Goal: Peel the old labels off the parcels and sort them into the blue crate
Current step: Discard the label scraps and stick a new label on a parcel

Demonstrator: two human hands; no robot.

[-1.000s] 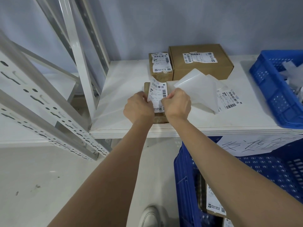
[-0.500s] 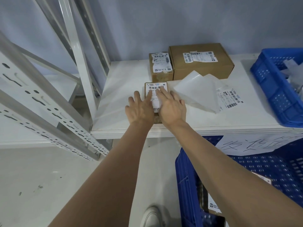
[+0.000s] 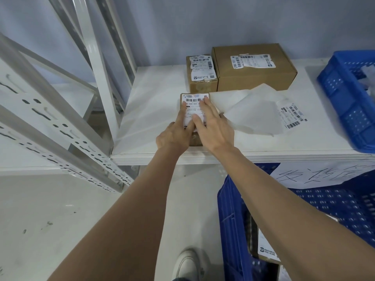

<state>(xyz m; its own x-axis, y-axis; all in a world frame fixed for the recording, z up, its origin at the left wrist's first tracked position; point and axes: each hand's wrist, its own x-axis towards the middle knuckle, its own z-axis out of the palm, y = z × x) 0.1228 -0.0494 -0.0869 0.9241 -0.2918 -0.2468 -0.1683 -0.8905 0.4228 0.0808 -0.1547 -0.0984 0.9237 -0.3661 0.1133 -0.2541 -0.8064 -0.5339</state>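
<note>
Observation: both hands now lie flat on the small parcel [image 3: 194,138] at the front of the white shelf [image 3: 150,118]. A second ago each hand pinched an edge of the label [image 3: 193,107], which stood partly lifted off the box; half a second ago the fingers had straightened over it. The label now lies flat on the parcel top.

Left hand [image 3: 174,134]: fingers straight and extended, pressing the label's left side. Right hand [image 3: 213,128]: fingers straight and spread, pressing its right side. The hands are side by side and touching, and neither grips anything.

Assessment: the action reads as smoothing a label down rather than removing one. Whether this is a fresh label applied after an old one came off cannot be determined. The parcel is not yet in a crate.

Surroundings: sheets of white backing paper [image 3: 253,110] lie just right of the parcel, with a loose printed label [image 3: 293,116] at their right end. Two further labelled boxes stand at the back of the shelf, a small one [image 3: 200,82] beside a larger one [image 3: 253,78]. A blue crate [image 3: 345,102] holding scraps sits at the shelf's right end; a second blue crate [image 3: 233,220] stands on the floor below and already contains labelled parcels.

Obstruction: the backing paper touches the parcel's right edge and may drag along when the parcel is lifted.
</note>
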